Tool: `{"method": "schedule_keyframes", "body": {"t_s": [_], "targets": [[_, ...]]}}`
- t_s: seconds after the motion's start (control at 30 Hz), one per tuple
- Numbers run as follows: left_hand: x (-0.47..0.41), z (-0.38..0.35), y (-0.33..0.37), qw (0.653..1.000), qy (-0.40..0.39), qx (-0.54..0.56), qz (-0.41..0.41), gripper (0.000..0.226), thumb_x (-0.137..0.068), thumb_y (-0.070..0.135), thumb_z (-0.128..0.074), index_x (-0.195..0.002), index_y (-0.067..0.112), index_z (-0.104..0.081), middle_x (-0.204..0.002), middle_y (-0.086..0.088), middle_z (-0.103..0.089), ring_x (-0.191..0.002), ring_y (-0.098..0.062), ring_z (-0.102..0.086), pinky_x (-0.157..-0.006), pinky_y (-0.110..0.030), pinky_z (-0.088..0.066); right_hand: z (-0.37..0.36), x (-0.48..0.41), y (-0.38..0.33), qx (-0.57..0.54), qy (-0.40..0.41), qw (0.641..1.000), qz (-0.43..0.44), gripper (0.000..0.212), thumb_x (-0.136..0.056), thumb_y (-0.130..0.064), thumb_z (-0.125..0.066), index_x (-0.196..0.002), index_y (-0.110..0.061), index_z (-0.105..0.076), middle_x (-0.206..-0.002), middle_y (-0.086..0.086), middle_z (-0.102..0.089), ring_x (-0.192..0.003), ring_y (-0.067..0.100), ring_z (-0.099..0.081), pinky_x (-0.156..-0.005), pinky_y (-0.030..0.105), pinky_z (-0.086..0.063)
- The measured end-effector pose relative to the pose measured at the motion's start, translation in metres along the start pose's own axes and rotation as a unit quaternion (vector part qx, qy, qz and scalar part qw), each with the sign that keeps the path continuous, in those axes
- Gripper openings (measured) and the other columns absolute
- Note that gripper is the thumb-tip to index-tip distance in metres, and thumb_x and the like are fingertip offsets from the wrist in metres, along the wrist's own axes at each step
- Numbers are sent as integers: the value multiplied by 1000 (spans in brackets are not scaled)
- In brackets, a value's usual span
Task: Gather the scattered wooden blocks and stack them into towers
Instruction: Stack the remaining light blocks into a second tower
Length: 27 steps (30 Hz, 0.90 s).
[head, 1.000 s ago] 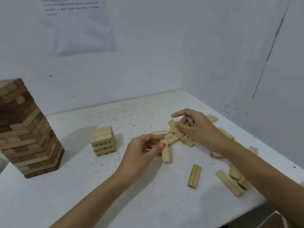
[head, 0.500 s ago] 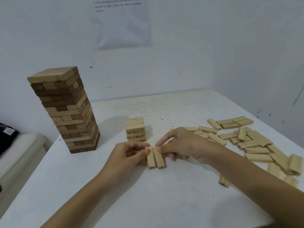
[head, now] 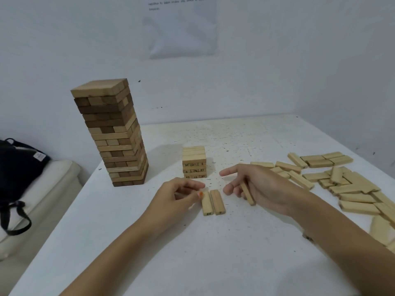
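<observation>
Two pale wooden blocks (head: 213, 202) lie side by side on the white table (head: 192, 253) in front of me. My left hand (head: 178, 194) touches the far end of the left one with its thumb tip, fingers loosely curled. My right hand (head: 254, 184) holds a third block (head: 247, 192) under its curled lower fingers, forefinger and thumb stretched out. A short stack of pale numbered blocks (head: 194, 162) stands just beyond the hands. Several loose pale blocks (head: 342, 184) lie scattered at the right.
A tall tower of mixed dark and light blocks (head: 113, 133) stands at the table's back left. A dark bag (head: 17, 167) rests on a cream seat left of the table. White walls close off the back and right.
The view swung left, bringing the tall tower and short stack nearer the middle. Two blocks now lie flat together, and my right hand has drawn back right with another block.
</observation>
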<state>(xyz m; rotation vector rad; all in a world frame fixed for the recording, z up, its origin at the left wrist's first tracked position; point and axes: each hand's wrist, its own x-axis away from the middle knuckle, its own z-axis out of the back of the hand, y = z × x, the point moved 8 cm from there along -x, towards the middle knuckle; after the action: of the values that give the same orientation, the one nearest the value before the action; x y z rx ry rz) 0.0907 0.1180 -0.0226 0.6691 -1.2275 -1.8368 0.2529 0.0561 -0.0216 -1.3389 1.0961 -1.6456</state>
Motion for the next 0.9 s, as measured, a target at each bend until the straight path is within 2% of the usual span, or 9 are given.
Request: {"method": "schedule_keyframes", "body": {"t_s": [0.07,0.13,0.23,0.33,0.43,0.53,0.67,0.77,0.9], "targets": [[1,-1,0,1000,-27,10,10,16,-89,17,-65,-100,28,-71,-92,4,-64,-80,-6,-57,-68,-10,-46,3,2,-1,-37,-30,999,5,39,-88,8,-37,-113,-6,-63,-88,15,-66,-69,13,-55,-67,26,-42],[1,-2,2,998,-54,-16,1,19,-87,23,-68,-103,32,-70,-96,10,-64,-86,-2,-58,-71,-7,-43,3,6,-2,-24,-50,998,18,38,-91,14,-40,-116,-5,-61,-97,19,-67,-80,18,-61,-75,26,-51],[0,-4,3,996,-83,-43,-10,27,-84,23,-71,-107,37,-67,-105,11,-62,-97,4,-56,-77,-7,-42,2,8,-2,-28,-49,998,37,27,-91,10,-55,-113,-5,-61,-100,21,-69,-90,25,-71,-84,27,-58],[1,-7,2,994,-101,-42,-24,34,-82,19,-74,-108,39,-66,-109,14,-61,-104,2,-54,-84,-13,-43,6,8,-4,72,-1,994,85,26,-84,3,-69,-106,-9,-63,-86,16,-60,-84,27,-73,-87,38,-57],[3,-7,2,993,-105,-53,-28,39,-76,28,-79,-108,45,-65,-112,13,-58,-93,-1,-56,-83,-15,-45,5,11,-10,134,25,983,125,25,-77,0,-77,-98,-10,-67,-77,11,-58,-66,14,-70,-65,26,-57],[6,-10,7,991,-100,-74,-57,46,-73,25,-82,-112,40,-63,-109,15,-54,-88,9,-50,-76,-6,-39,6,11,-10,157,50,977,138,22,-72,-4,-83,-88,-11,-70,-70,8,-64,-57,3,-61,-58,14,-49],[6,-12,7,990,-91,-77,-78,52,-68,30,-84,-114,38,-61,-116,12,-55,-107,0,-50,-76,-5,-37,11,7,-7,183,90,971,126,27,-72,-19,-84,-93,-15,-67,-64,1,-65,-49,7,-59,-50,20,-48],[5,-12,6,987,-85,-96,-92,51,-71,28,-84,-116,37,-61,-117,14,-55,-107,3,-49,-77,-7,-37,15,7,-8,175,102,971,128,19,-81,-20,-78,-95,-13,-67,-64,1,-60,-42,12,-58,-45,18,-47],[4,-12,10,985,-84,-106,-106,51,-71,27,-83,-117,34,-61,-118,16,-57,-108,5,-50,-76,-8,-38,19,7,-9,202,124,963,130,15,-81,-23,-78,-83,-11,-71,-49,-1,-58,-37,8,-48,-42,21,-43]]}}
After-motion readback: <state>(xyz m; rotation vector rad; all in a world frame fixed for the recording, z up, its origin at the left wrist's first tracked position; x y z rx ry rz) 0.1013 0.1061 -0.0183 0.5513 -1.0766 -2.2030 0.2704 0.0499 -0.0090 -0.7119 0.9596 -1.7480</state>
